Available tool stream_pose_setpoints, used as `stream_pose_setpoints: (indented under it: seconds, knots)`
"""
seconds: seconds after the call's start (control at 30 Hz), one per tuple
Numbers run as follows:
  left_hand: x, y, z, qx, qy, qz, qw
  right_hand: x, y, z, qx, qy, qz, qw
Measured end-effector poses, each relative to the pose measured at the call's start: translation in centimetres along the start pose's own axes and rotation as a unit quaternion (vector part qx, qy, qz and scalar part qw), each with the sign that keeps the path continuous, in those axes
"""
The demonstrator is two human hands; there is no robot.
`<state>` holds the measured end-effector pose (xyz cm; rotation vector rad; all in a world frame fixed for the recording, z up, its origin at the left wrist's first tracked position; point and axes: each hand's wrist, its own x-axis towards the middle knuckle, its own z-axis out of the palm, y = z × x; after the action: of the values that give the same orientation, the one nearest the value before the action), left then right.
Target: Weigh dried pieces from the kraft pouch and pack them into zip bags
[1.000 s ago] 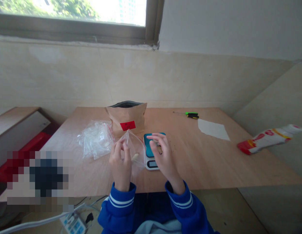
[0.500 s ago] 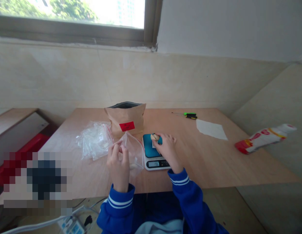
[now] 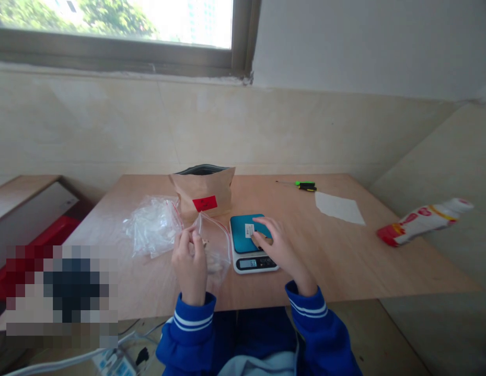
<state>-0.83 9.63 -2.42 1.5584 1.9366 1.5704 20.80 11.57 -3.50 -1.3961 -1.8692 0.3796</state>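
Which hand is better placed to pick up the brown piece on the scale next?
Right, I'd judge: the right hand is over the scale, close to the brown piece; the left hand pinches the clear bag, so seems less free.

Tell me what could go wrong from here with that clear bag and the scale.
The left hand pinches the clear zip bag near its top, so a slip might spill the pale pieces inside. The right hand is low over the digital scale, so it could press the teal plate and skew the reading. The bag also sits close beside the scale and might lean onto it.
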Motion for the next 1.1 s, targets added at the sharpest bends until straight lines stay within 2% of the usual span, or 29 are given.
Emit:
stream_pose_setpoints:
  seconds: [0.1,0.2,0.33,0.47,0.6,0.7,0.77,0.9,1.0,1.1]
  knots:
    - [0.0,0.0,0.0,0.001,-0.004,-0.004,1.000,-1.7,2.5,0.6,-0.091,-0.028,0.017,0.995]
    - [-0.1,0.1,0.1,-0.002,-0.013,-0.001,1.000,-2.8,3.4,1.2,-0.125,-0.048,0.027,0.991]
    - [-0.3,0.1,0.3,-0.007,-0.017,0.007,1.000,-2.7,3.4,1.4,-0.121,-0.015,0.040,0.992]
    - [-0.5,0.0,0.5,-0.003,-0.013,0.019,1.000,-1.2,1.2,0.3,-0.027,0.071,0.043,0.996]
    - [-0.8,0.4,0.8,0.004,-0.028,0.022,0.999,0.2,-3.9,-1.1,0.019,0.173,0.016,0.985]
    - [-1.0,0.8,1.0,0.007,-0.028,0.021,0.999,0.5,-7.1,-1.5,-0.013,0.104,-0.063,0.992]
    - [-1.1,0.8,1.0,0.005,-0.022,0.017,1.000,0.3,-7.9,-1.7,-0.019,0.057,-0.086,0.994]
    - [-1.1,0.6,0.8,0.007,-0.018,0.006,1.000,-0.8,-6.6,-1.9,0.035,0.049,-0.042,0.997]
    - [-1.1,0.7,0.8,0.002,-0.002,-0.018,1.000,-2.3,-5.0,-1.1,0.089,-0.029,-0.001,0.996]
    - [-1.2,1.1,1.0,-0.027,0.009,-0.045,0.999,-3.7,-4.2,0.7,0.135,-0.097,0.055,0.984]
